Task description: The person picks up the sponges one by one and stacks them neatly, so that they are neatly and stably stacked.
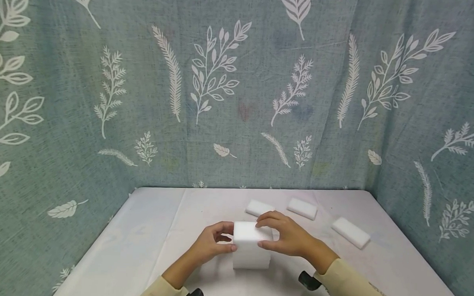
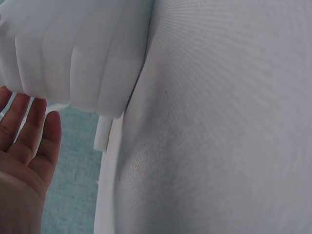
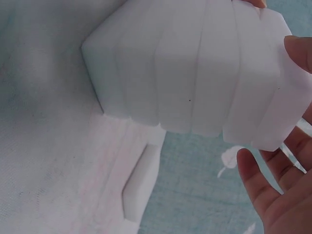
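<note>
A stack of white sponge blocks [image 1: 251,258] stands on the table, several layers high, its edges slightly uneven. My right hand [image 1: 290,237] grips the top white sponge [image 1: 243,231] between thumb and fingers, from the right and far side. On the left, my left hand [image 1: 211,244] holds the upper part of the stack, its thumb at the near left corner and its fingers along the left side. In the left wrist view, fingertips touch the layered stack [image 2: 58,63]. Layers of the stack [image 3: 175,73] also fill the upper part of the right wrist view.
Three loose white sponges lie behind and to the right: one partly behind my right hand [image 1: 258,207], a second sponge [image 1: 302,208] at the back, and a third sponge [image 1: 350,232] at the right. The white table [image 1: 151,232] is bounded by a leaf-patterned curtain [image 1: 237,135].
</note>
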